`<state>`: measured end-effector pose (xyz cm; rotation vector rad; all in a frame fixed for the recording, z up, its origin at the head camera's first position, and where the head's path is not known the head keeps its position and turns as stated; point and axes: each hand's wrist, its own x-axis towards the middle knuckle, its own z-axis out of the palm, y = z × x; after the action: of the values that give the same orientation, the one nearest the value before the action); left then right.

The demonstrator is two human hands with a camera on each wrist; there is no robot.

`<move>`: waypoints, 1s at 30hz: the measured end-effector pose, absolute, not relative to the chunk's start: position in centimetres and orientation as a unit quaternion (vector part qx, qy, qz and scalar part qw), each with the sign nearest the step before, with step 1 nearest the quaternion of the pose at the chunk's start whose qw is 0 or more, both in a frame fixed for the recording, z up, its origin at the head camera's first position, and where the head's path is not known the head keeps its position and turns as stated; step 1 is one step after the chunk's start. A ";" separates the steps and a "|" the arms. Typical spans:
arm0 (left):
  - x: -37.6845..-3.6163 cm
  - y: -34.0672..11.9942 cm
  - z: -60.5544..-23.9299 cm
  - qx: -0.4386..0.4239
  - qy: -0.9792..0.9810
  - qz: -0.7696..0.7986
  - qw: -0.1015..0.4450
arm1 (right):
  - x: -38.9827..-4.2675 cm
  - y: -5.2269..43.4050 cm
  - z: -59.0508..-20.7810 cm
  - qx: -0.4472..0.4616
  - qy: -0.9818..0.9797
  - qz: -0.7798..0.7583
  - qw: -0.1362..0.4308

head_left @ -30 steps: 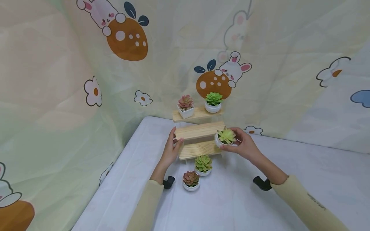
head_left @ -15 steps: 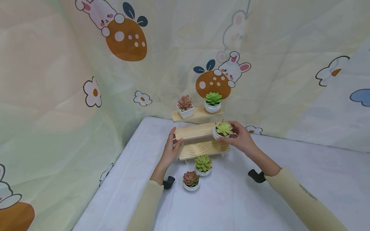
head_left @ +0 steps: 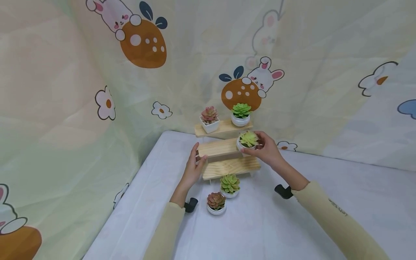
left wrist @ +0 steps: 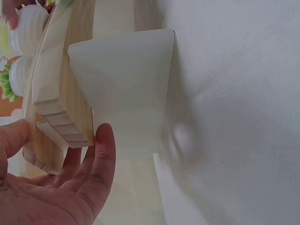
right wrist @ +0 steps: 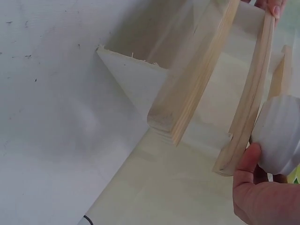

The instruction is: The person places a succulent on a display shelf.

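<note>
A light-wood three-tier stand [head_left: 217, 148] is at the centre of the head view. My left hand [head_left: 192, 169] grips the left end of its middle shelf, thumb on the front and fingers behind, as the left wrist view shows. At that shelf's right end, my right hand [head_left: 265, 150] holds a yellow-green potted succulent [head_left: 248, 139] by its round white pot [right wrist: 277, 133]. The pot is upright against the shelf; whether its weight rests there I cannot tell. On the top shelf stand a pink succulent [head_left: 209, 119] in a square pot and a bright green succulent [head_left: 241, 115].
In front of the stand, a green succulent [head_left: 229, 185] and a reddish succulent [head_left: 216, 203] sit in white pots on the white-covered table [head_left: 234, 234]. The bottom shelf [head_left: 230, 167] lies just behind them. A printed cloth [head_left: 195, 43] hangs close behind the stand.
My right hand has carried the yellow-green succulent left and up, from beside the lower shelves to the middle shelf's right end. My left hand has kept its grip on the shelf.
</note>
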<state>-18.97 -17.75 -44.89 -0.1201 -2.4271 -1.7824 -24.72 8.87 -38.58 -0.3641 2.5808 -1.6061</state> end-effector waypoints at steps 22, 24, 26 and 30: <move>-18.9 -17.7 -44.8 -0.043 -0.806 -0.587 0.063 | -25.8 8.3 -38.8 -0.109 0.846 -0.520 0.037; -18.9 -17.7 -44.7 -0.041 -0.807 -0.586 0.062 | -25.9 8.2 -38.8 -0.109 0.847 -0.520 0.037; -18.6 -17.7 -44.1 -0.040 -0.808 -0.584 0.059 | -26.0 8.2 -38.7 -0.109 0.846 -0.520 0.039; -18.1 -17.5 -43.1 -0.041 -0.805 -0.589 0.052 | -26.1 8.2 -38.7 -0.110 0.845 -0.521 0.046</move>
<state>-18.12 -17.48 -43.09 -0.1243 -2.4489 -1.7912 -26.13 8.19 -38.66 -0.3351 2.5797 -1.5897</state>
